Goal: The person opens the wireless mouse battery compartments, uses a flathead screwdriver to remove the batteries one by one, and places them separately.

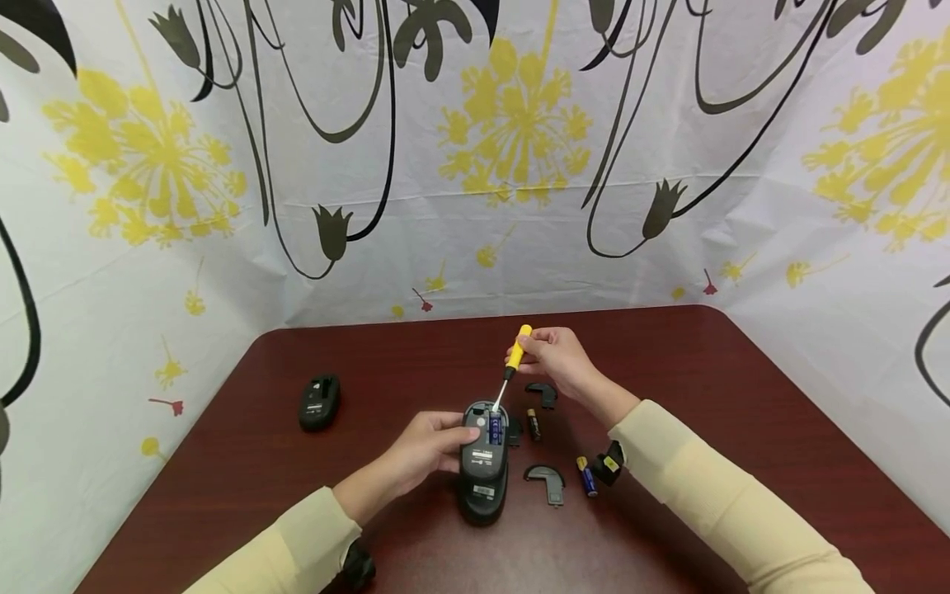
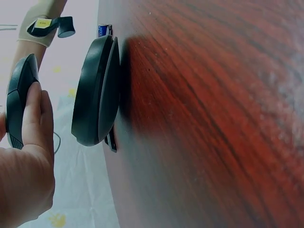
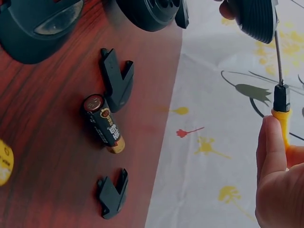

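Mouse (image 1: 484, 450) sits upside down near the middle of the table (image 1: 742, 396), seemingly stacked on a second dark mouse body, its battery bay open with a blue cell (image 1: 495, 429) inside. The left hand (image 1: 426, 450) curls its fingers round the mouse's left flank and steadies it. The right hand (image 1: 558, 359) pinches the yellow screwdriver (image 1: 517, 348) by its handle, thumb and fingers closed on it, with the tip down at the top of the bay.

The likeliest trouble is the tip slipping: the shaft comes in at a slant, so a hard push could skid it off and jab the left fingers beside the bay. Prying at the cell could flick it out and send it rolling among the loose battery (image 1: 533, 423), the other battery (image 1: 587, 477) and the black covers (image 1: 546, 481) just to the right. The stacked mouse could also rock under pressure if the left grip loosens.
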Available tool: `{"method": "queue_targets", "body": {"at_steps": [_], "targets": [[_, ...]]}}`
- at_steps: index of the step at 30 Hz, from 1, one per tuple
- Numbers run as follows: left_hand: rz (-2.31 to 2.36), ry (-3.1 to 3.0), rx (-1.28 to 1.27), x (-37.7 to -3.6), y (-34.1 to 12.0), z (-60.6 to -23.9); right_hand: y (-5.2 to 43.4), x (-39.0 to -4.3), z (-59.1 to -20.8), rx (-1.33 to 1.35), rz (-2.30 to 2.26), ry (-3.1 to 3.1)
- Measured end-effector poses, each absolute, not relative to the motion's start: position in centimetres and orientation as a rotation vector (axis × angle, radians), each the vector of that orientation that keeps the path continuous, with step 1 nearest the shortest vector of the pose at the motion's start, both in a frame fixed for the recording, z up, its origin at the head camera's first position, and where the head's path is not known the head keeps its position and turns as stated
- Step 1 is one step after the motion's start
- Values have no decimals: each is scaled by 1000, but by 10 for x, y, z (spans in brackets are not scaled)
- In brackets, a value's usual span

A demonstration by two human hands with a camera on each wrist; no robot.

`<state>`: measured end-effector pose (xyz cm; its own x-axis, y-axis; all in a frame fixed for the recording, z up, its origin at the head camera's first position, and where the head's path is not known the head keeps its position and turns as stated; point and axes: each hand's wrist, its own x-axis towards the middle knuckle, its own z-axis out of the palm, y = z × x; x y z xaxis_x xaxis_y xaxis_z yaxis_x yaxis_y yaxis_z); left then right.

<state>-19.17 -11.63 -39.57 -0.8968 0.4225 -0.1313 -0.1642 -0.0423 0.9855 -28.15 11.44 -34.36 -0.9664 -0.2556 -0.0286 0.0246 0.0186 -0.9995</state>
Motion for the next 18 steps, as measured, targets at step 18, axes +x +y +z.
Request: {"method": "queue_targets", "body": {"at_steps": [18], "targets": [[1986, 1848, 280, -192, -117, -396, 114, -287, -352, -102, -2030, 1978]]}}
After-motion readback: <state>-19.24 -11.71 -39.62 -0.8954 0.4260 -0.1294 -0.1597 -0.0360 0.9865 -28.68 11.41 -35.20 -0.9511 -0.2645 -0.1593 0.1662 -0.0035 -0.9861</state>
